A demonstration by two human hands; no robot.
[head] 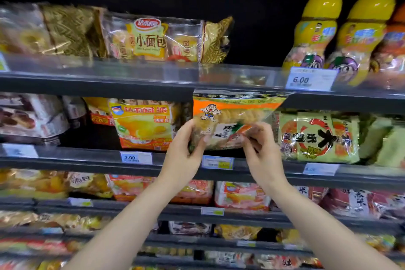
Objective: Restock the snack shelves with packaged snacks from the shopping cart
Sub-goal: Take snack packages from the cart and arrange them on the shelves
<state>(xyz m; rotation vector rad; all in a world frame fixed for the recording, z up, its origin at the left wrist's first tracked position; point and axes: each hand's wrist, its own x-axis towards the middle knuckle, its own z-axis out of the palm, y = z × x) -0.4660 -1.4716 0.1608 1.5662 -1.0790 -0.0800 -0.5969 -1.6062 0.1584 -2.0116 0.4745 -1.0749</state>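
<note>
Grip: both hands, left hand (183,151) and right hand (262,155), pinch the cracker bag (232,120).

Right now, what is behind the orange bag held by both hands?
The orange bag, held by the left hand and right hand, covers that part of the shelf. Only dark space shows under it; any packs behind are hidden.

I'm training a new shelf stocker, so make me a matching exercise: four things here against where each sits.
1 rice cracker bag
2 small bread pack
3 yellow-capped bottles
4 green rice cracker packs

A top shelf, right
B held in both hands
C top shelf, centre
D second shelf, right of the hands

Pairs: 1-B, 2-C, 3-A, 4-D
</note>
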